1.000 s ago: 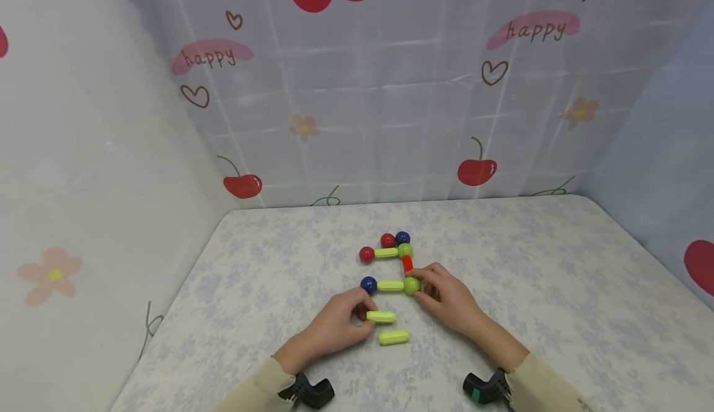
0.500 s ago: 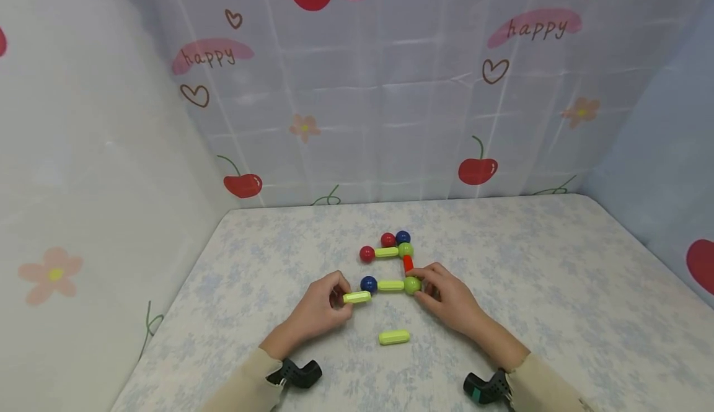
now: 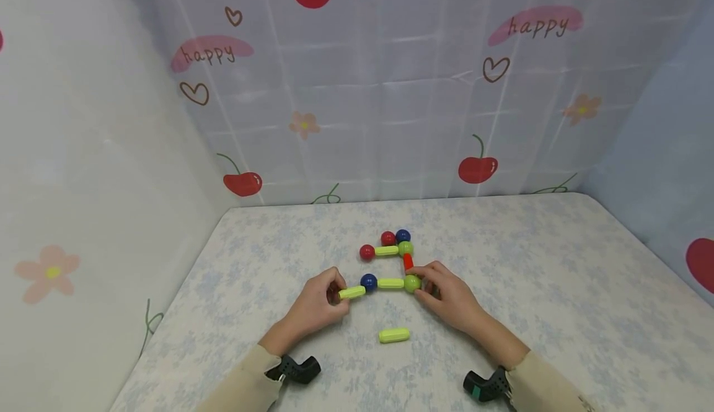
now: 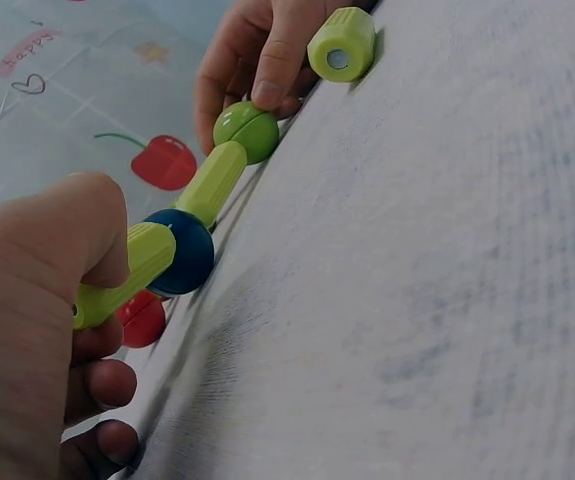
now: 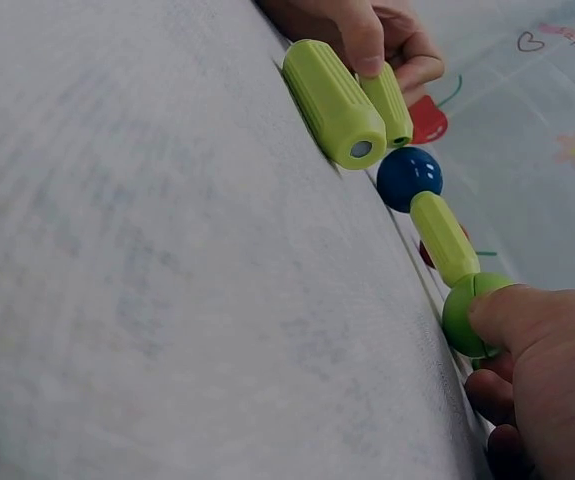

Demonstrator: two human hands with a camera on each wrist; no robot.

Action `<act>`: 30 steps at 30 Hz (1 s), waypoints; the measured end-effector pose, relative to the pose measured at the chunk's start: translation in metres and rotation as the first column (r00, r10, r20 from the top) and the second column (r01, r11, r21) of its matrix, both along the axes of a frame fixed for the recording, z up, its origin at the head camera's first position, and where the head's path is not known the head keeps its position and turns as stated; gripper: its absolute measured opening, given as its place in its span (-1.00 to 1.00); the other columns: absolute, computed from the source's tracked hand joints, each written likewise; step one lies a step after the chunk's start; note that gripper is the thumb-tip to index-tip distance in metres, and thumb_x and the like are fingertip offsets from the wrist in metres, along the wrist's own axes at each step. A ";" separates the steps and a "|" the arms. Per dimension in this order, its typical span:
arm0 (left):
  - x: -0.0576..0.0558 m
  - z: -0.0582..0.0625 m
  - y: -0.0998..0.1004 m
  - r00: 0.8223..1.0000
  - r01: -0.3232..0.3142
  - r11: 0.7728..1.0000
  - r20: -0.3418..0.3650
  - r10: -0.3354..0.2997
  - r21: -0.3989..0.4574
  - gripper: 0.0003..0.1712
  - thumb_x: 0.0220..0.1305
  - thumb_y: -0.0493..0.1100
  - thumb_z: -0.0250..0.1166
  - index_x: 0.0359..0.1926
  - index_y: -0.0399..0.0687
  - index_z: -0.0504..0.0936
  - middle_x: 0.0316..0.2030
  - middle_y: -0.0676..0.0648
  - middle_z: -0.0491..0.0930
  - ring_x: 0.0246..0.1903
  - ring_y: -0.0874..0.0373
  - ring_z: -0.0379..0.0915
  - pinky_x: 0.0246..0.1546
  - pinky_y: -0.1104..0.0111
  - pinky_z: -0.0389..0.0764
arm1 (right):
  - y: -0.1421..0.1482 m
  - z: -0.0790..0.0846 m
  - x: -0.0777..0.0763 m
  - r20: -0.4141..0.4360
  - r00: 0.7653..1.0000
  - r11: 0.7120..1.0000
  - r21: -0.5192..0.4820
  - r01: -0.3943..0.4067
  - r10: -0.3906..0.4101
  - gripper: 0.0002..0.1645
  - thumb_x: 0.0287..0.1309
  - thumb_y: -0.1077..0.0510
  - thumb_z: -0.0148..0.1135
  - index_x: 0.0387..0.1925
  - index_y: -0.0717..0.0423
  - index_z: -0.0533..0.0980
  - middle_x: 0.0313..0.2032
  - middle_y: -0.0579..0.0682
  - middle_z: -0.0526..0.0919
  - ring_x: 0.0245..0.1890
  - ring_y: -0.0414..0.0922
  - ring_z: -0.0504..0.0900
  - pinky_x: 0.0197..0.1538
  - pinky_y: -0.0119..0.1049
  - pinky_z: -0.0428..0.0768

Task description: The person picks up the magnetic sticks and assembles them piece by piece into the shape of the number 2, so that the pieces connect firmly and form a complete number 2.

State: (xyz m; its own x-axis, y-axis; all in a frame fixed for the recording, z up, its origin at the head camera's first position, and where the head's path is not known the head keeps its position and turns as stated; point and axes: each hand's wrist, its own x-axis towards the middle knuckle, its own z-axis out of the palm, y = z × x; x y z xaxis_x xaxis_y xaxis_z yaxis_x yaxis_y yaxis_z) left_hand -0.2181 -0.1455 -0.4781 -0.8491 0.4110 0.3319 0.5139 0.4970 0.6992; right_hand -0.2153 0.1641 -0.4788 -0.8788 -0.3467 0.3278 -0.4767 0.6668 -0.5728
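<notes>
My left hand (image 3: pixel 319 300) pinches a yellow-green magnetic rod (image 3: pixel 352 292) between thumb and fingers. The rod's free end is right at a blue ball (image 3: pixel 369 282); whether they touch I cannot tell. From that ball a second yellow-green rod (image 3: pixel 390 284) runs to a green ball (image 3: pixel 413 284). Thumb and fingers of my right hand (image 3: pixel 450 297) hold this green ball, as the right wrist view also shows (image 5: pixel 472 315). A red rod (image 3: pixel 408 262), partly behind the right fingers, leads up to another green ball (image 3: pixel 405 249). There a yellow-green rod (image 3: pixel 387 251) joins a red ball (image 3: pixel 367 252).
One loose yellow-green rod (image 3: pixel 394 335) lies on the patterned tablecloth (image 3: pixel 268 238), nearer the body, between the forearms. Another red ball (image 3: pixel 387 238) and a blue ball (image 3: pixel 403 236) sit beside the far green ball. A printed curtain (image 3: pixel 385 121) hangs behind the table.
My left hand has carried its rod from beside the loose one, away from the body and leftward, to the blue ball. My right hand has stayed at the green ball.
</notes>
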 end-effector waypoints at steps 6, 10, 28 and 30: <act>0.001 -0.001 -0.001 1.000 -0.015 1.000 0.009 0.015 0.005 -0.73 0.05 -0.34 0.34 -0.30 0.08 0.48 -0.43 0.13 0.51 -0.49 0.32 0.36 -0.45 0.46 0.48 | -0.001 0.000 0.001 0.004 1.000 1.000 0.000 -0.002 0.002 -0.56 0.24 0.14 0.36 0.16 -0.09 0.57 -0.19 -0.17 0.51 -0.39 -0.34 0.41 -0.36 -0.45 0.42; 0.000 -0.002 -0.001 1.000 -0.012 1.000 0.016 0.012 0.014 -0.73 0.07 -0.33 0.36 -0.30 0.08 0.49 -0.45 0.12 0.50 -0.49 0.31 0.37 -0.47 0.47 0.47 | -0.001 0.001 0.001 0.008 1.000 1.000 0.005 0.000 0.000 -0.56 0.24 0.14 0.35 0.16 -0.08 0.57 -0.19 -0.16 0.51 -0.39 -0.34 0.41 -0.36 -0.45 0.42; 0.001 0.000 0.000 0.997 0.054 0.998 0.057 -0.053 -0.014 -0.75 0.24 -0.15 0.42 -0.21 0.15 0.48 -0.42 0.14 0.55 -0.48 0.34 0.39 -0.48 0.49 0.45 | -0.001 0.000 0.001 -0.001 1.000 1.000 -0.013 0.001 -0.001 -0.55 0.22 0.20 0.37 0.15 -0.07 0.57 -0.20 -0.15 0.52 -0.39 -0.38 0.39 -0.37 -0.45 0.41; 0.001 0.001 0.000 0.996 0.064 0.998 0.056 -0.063 -0.021 -0.75 0.23 -0.10 0.44 -0.17 0.17 0.51 -0.40 0.16 0.56 -0.47 0.34 0.40 -0.46 0.49 0.46 | -0.001 0.000 0.001 -0.007 1.000 1.000 -0.012 0.002 -0.002 -0.54 0.21 0.20 0.38 0.15 -0.06 0.58 -0.20 -0.16 0.52 -0.39 -0.38 0.39 -0.37 -0.45 0.42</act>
State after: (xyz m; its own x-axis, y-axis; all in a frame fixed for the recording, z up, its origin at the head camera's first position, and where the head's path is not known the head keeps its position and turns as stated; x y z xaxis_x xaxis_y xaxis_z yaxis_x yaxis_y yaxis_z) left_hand -0.2171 -0.1456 -0.4773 -0.8379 0.4715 0.2749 0.5057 0.4811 0.7162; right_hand -0.2145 0.1628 -0.4792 -0.8772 -0.3412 0.3377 -0.4793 0.6611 -0.5773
